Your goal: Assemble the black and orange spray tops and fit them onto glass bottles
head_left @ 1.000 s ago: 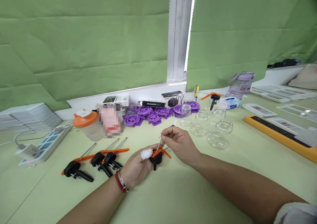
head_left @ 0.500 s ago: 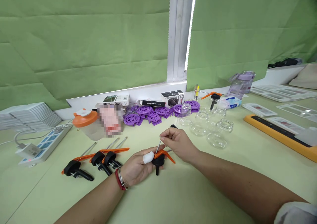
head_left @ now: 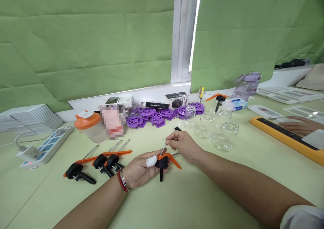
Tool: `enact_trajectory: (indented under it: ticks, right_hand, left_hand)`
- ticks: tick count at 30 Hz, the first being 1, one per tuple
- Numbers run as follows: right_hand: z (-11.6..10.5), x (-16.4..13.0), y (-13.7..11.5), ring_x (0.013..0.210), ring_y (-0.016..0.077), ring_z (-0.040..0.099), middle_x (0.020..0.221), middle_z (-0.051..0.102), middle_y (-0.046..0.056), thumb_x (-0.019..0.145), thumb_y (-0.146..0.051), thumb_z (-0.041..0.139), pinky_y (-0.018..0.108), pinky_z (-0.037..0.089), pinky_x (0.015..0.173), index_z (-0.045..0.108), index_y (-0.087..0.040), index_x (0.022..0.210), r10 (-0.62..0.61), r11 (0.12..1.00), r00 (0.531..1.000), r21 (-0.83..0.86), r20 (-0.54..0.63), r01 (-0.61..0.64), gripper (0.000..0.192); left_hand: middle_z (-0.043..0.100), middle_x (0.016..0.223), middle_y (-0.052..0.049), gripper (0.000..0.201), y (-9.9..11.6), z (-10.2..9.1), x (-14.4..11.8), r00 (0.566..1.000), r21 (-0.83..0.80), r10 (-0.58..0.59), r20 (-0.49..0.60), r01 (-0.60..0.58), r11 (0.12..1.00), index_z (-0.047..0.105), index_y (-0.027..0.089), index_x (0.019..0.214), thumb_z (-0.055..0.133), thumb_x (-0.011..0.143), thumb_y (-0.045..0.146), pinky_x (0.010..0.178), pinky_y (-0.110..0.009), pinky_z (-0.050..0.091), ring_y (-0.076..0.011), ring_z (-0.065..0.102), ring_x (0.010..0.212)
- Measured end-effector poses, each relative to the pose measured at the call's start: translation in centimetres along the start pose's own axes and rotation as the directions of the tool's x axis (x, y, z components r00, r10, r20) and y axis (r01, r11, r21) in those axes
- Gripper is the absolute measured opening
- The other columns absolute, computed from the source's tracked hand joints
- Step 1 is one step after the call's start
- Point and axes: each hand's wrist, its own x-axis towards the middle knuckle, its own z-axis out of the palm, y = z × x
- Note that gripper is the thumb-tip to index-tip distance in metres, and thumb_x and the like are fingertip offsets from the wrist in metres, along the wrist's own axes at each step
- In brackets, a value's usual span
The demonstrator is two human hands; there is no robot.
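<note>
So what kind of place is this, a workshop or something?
Probably a small assembly bench: matching orange-and-black pump parts lie in a row, purple plastic wheels are heaped by the window, and empty glass jars stand close together on the table.

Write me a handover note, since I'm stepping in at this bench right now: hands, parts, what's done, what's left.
Left hand: holds a black-and-orange pump head just above the table.
Right hand: pinches the thin metal rod that stands in that head.
Done, by the look of it: three like heads with rods lie to the left.
Left, likely: empty glass jars and purple discs wait behind.
</note>
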Motion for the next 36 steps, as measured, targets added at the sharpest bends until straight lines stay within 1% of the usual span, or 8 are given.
enact_trajectory:
  ticks: [6,10,14,19,21,26,31,36]
  right_hand:
    - [-0.36,0.35,-0.11,0.044,0.0055,0.042,0.053,0.057,-0.003,0.056,-0.021,0.073,0.023,0.032,0.049,0.06,-0.013,0.066,0.076,0.987,0.994,0.137,0.081,-0.086,0.018]
    - [-0.33,0.33,0.06,0.045,0.0056,0.042,0.053,0.056,-0.003,0.055,-0.021,0.074,0.023,0.033,0.049,0.06,-0.013,0.065,0.09,0.973,0.994,0.206,0.056,-0.1,0.019]
    - [-0.2,0.05,0.09,0.049,0.0059,0.043,0.06,0.057,-0.002,0.059,-0.023,0.073,0.024,0.034,0.05,0.062,-0.014,0.069,-0.042,0.99,0.999,0.136,-0.007,0.043,0.018]
    - [-0.26,-0.05,-0.31,0.062,0.0104,0.052,0.068,0.061,0.0,0.062,-0.027,0.072,0.026,0.041,0.06,0.063,-0.016,0.071,-0.203,0.979,0.979,-0.006,-0.019,0.203,0.017]
    - [-0.32,0.0,-0.36,0.064,0.0112,0.054,0.069,0.062,0.0,0.062,-0.028,0.072,0.026,0.042,0.062,0.063,-0.016,0.071,-0.207,0.978,0.978,-0.018,-0.011,0.206,0.017]
    - [-0.38,0.12,-0.2,0.053,0.0075,0.047,0.061,0.058,-0.002,0.063,-0.025,0.07,0.023,0.037,0.052,0.063,-0.015,0.071,-0.151,0.989,0.989,0.002,0.014,0.151,0.015]
    - [-0.33,0.23,-0.06,0.044,0.0052,0.04,0.054,0.054,-0.004,0.06,-0.022,0.072,0.023,0.033,0.047,0.06,-0.014,0.067,-0.01,0.997,0.999,0.078,0.032,0.008,0.016]
    - [-0.17,0.03,-0.22,0.055,0.0078,0.051,0.062,0.06,-0.002,0.061,-0.023,0.072,0.023,0.041,0.055,0.062,-0.014,0.068,-0.116,0.993,0.991,0.007,0.067,0.115,0.016]
  left_hand:
    - [0.063,0.095,-0.012,0.04,0.28,-0.06,0.05,0.999,0.086,-0.019,0.034,0.016,0.996,0.061,0.011,0.113,0.066,0.077,0.028,0.083,-0.032,0.038,-0.0197,0.058,0.085]
    - [0.063,0.092,-0.011,0.037,0.32,0.01,0.23,1.0,0.138,0.029,0.007,-0.029,0.99,0.064,0.013,0.11,0.064,0.079,0.032,0.075,-0.029,0.041,-0.0173,0.059,0.08]
    - [0.064,0.095,-0.012,0.036,0.31,-0.12,0.39,0.999,0.166,0.038,-0.03,-0.033,0.986,0.066,0.012,0.107,0.064,0.079,0.033,0.072,-0.028,0.042,-0.0174,0.059,0.079]
    - [0.064,0.097,-0.013,0.037,0.23,-0.38,0.48,0.998,0.141,0.042,-0.056,-0.034,0.989,0.066,0.011,0.106,0.064,0.078,0.035,0.07,-0.027,0.043,-0.0181,0.061,0.079]
    - [0.064,0.097,-0.013,0.035,0.23,-0.42,0.45,0.997,0.132,0.043,-0.069,-0.034,0.991,0.066,0.011,0.106,0.062,0.08,0.034,0.071,-0.027,0.043,-0.018,0.061,0.079]
    - [0.065,0.096,-0.013,0.033,0.13,-0.29,0.26,0.998,0.131,0.044,-0.048,-0.037,0.991,0.066,0.011,0.105,0.061,0.081,0.033,0.071,-0.027,0.044,-0.0176,0.062,0.077]
    - [0.065,0.091,-0.014,0.034,-0.07,0.08,0.25,0.999,0.131,0.025,-0.046,-0.019,0.991,0.066,0.008,0.103,0.06,0.082,0.034,0.069,-0.027,0.044,-0.0185,0.062,0.076]
    - [0.065,0.091,-0.014,0.031,0.05,0.15,0.47,0.995,0.137,0.056,-0.084,-0.044,0.99,0.067,0.008,0.099,0.057,0.084,0.034,0.068,-0.027,0.045,-0.0184,0.062,0.077]
